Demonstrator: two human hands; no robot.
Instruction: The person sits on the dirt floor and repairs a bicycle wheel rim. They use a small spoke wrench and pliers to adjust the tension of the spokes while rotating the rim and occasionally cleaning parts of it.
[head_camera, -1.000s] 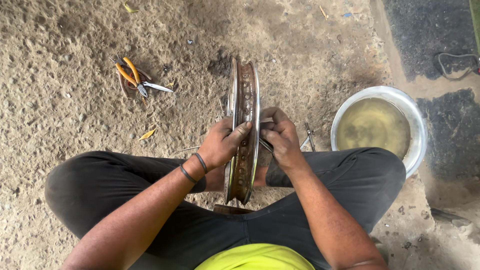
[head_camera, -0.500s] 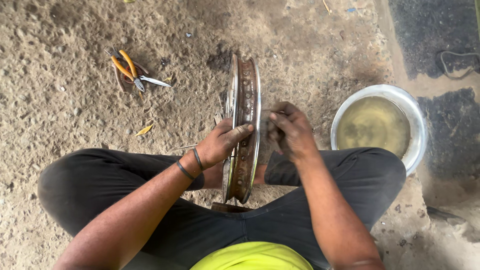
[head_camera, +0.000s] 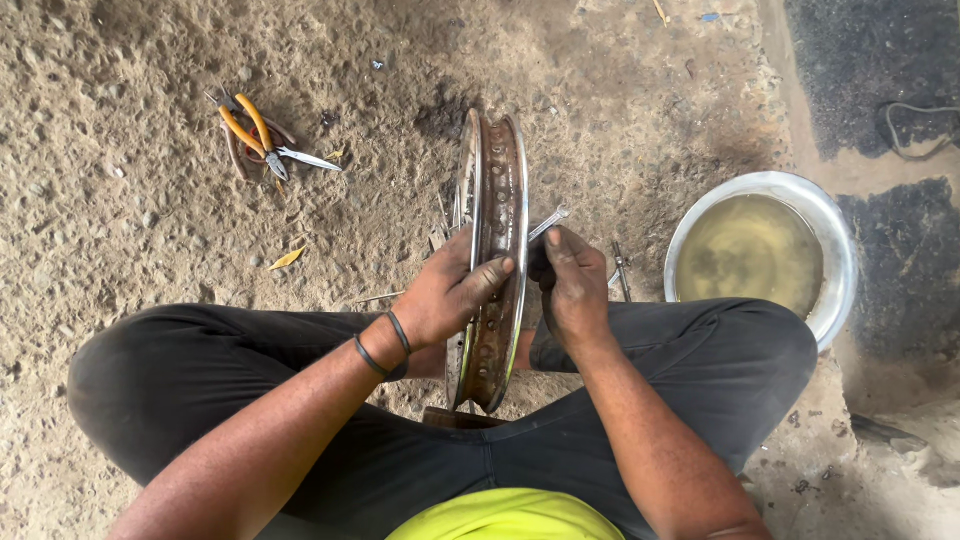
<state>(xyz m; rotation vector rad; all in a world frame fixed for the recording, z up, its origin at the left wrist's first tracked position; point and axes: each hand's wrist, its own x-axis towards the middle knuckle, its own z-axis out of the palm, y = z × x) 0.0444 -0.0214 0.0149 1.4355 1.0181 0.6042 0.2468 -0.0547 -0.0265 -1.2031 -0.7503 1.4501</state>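
Note:
A rusty metal wheel rim (head_camera: 497, 180) stands upright on edge between my crossed legs. My left hand (head_camera: 450, 295) grips the rim's left side, with the thumb laid across its rusty inner channel. My right hand (head_camera: 572, 285) is closed on a small metal wrench (head_camera: 548, 224) just to the right of the rim; the wrench's shiny end sticks out above my fingers toward the rim. Loose thin spokes (head_camera: 445, 215) lie on the ground behind the rim.
Orange-handled pliers (head_camera: 255, 135) lie on the dirt at the upper left beside other small tools. A round metal bowl of murky liquid (head_camera: 835, 235) sits at the right by my knee. A small metal tool (head_camera: 620, 270) lies near the bowl. A dark mat (head_camera: 870, 70) lies at the far right.
My right hand has shifted slightly down and in beside the rim, with the wrench end now showing above the fingers. My left hand keeps its grip on the rim.

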